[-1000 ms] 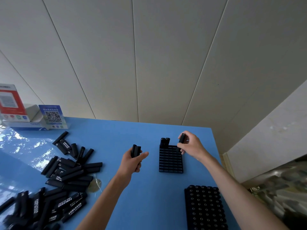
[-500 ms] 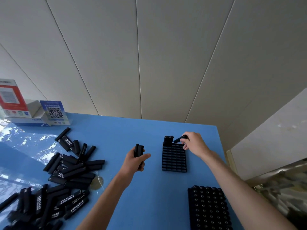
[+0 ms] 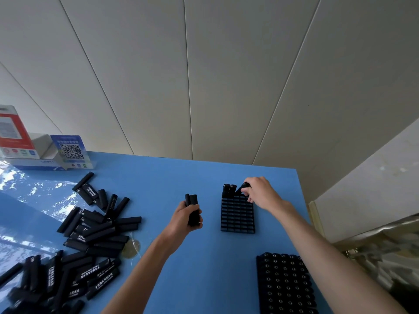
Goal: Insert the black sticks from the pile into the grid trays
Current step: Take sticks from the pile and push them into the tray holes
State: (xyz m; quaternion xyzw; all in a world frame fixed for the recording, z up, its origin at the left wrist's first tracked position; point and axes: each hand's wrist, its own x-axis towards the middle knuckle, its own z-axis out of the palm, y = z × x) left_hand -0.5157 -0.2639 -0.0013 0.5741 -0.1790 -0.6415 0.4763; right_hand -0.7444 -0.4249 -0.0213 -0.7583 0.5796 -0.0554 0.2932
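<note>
Seating a tilted black stick into the back row of the grid tray.

The right hand is pinching that stick at its upper end, leaning it toward the two sticks already standing upright just to the left of its fingertips, while the left hand is gripping a small bundle of spare sticks upright, waiting a little to the left of the tray. To my eye the stick's lower end should be found in the next free cell first, then the stick stood up straight before it is pushed down. The pile is lying well to the left of the left hand on the blue table, and a full tray is sitting beneath the right forearm.
</note>
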